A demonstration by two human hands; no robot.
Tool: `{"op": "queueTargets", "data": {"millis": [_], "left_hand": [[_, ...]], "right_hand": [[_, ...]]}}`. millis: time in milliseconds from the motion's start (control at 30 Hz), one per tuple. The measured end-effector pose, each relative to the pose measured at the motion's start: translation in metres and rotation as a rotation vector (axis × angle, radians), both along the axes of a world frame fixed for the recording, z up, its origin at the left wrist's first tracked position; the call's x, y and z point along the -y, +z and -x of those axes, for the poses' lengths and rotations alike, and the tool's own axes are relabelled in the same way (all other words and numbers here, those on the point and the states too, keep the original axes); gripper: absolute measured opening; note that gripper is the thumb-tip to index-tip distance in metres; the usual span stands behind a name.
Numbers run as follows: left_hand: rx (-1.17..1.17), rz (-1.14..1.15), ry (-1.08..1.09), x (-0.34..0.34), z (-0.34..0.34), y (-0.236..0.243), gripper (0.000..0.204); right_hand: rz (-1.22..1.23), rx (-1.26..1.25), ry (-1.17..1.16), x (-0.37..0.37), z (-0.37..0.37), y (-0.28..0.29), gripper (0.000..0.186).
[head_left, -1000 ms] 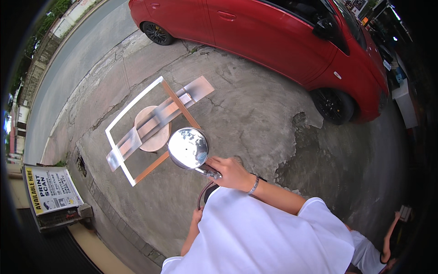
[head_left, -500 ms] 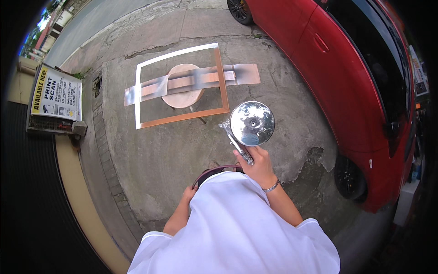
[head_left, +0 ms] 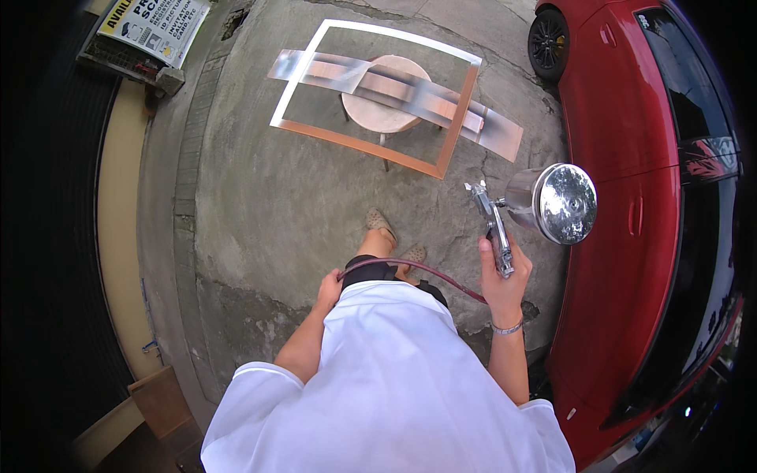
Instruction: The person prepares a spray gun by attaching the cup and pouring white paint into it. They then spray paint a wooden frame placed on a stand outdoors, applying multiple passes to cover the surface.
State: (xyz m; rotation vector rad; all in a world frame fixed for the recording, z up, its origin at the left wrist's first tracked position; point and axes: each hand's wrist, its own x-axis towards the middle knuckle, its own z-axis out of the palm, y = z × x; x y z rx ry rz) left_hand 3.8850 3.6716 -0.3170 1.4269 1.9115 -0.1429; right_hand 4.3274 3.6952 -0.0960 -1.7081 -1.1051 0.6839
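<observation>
My right hand (head_left: 506, 285) is wrapped round the grip of a silver spray gun (head_left: 492, 218), whose round polished metal cup (head_left: 568, 203) leans to the right. A dark red hose (head_left: 426, 270) runs from near that hand across my waist, and my left hand (head_left: 329, 291) is closed on its other end. Ahead of me a rectangular frame (head_left: 359, 144), part white and part copper-brown, lies over a long strip of board (head_left: 499, 134) with grey and copper patches. Both rest on a small round stool (head_left: 371, 117). The gun is apart from the frame, to its right.
A red car (head_left: 611, 276) is parked close along the right side. On the left stand a printed sign board (head_left: 162, 27), a stone block (head_left: 169, 79) and a tan-edged wall (head_left: 122, 197). The concrete floor (head_left: 260, 213) is cracked. My feet (head_left: 381, 225) show below the stool.
My view has turned, so the frame and stool appear rotated and higher up. My right hand has carried the spray gun rightward, away from the frame, and its cup now tilts sideways. More hose shows.
</observation>
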Motion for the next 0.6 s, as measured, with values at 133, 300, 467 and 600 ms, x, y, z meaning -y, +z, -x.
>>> {"op": "queueTargets", "data": {"millis": [133,300,467,600], "left_hand": [[-0.006,0.051,0.088,-0.008,-0.006,-0.003,0.025],[0.043,0.133,0.081,-0.047,-0.017,-0.021,0.024],[0.076,0.108,0.126,-0.091,-0.027,-0.041,0.025],[0.108,0.143,0.078,-0.127,-0.024,-0.046,0.025]], "right_hand": [[-0.011,0.016,0.070,-0.032,0.007,-0.004,0.035],[0.095,0.020,0.101,-0.078,0.006,-0.002,0.034],[0.141,0.040,0.130,-0.140,0.020,-0.003,0.034],[0.138,0.077,0.203,-0.178,0.020,0.011,0.035]]}}
